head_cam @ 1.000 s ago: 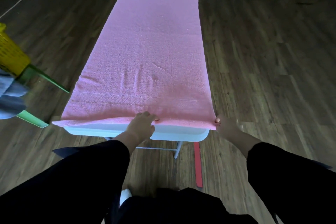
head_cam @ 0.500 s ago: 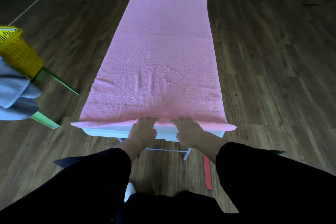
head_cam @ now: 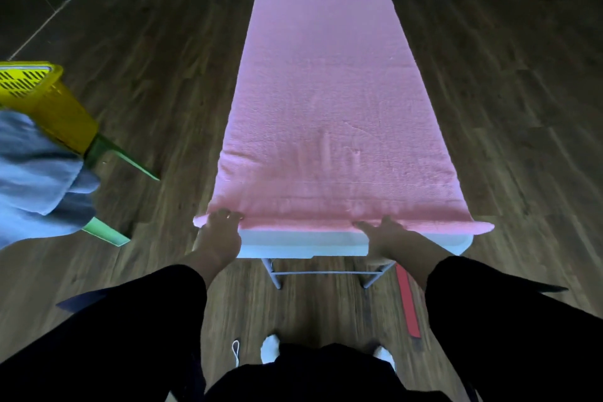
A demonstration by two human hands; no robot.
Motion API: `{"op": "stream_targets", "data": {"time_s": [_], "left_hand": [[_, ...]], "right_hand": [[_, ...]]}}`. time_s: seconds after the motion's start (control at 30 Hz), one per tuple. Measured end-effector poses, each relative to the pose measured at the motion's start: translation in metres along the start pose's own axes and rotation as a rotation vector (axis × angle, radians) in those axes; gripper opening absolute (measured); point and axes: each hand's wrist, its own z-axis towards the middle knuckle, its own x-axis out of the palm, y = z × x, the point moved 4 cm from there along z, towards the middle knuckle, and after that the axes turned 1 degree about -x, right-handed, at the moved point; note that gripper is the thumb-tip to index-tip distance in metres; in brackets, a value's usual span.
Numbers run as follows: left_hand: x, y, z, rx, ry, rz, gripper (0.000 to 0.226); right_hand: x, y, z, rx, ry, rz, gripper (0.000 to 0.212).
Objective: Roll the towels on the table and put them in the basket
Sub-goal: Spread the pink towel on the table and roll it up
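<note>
A long pink terry towel (head_cam: 329,114) lies spread flat along a narrow white folding table (head_cam: 303,244), covering its top from the upper centre of the frame down to the lower centre. Its near hem hangs slightly past the table's front edge.

The left hand (head_cam: 219,233) sits at the towel's near left corner, its fingers (head_cam: 225,215) bent over the top of the hem. The thumb is hidden, so I cannot tell whether it grips the cloth. The right hand (head_cam: 390,235) is right of centre on the same hem, with its fingers (head_cam: 363,224) stretched fairly straight towards the left, touching the edge. Both arms are in black sleeves (head_cam: 137,320).

At the left edge of the frame a yellow perforated plastic basket (head_cam: 55,101) stands on a support with pale green legs (head_cam: 106,232). A heap of pale blue cloth (head_cam: 32,173) lies just in front of the basket and overlaps it, well apart from the table. Under the table's grey metal legs (head_cam: 273,274) is a dark wooden plank floor (head_cam: 156,52), with a red strip (head_cam: 408,302) lying on it at lower right. White-socked feet (head_cam: 270,348) show at the bottom centre.
</note>
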Motion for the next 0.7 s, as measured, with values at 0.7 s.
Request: {"op": "stream_targets", "data": {"time_s": [0.7], "left_hand": [[-0.012, -0.020, 0.002, 0.479, 0.045, 0.226, 0.048]], "right_hand": [[0.008, -0.016, -0.011, 0.123, -0.424, 0.009, 0.058]]}}
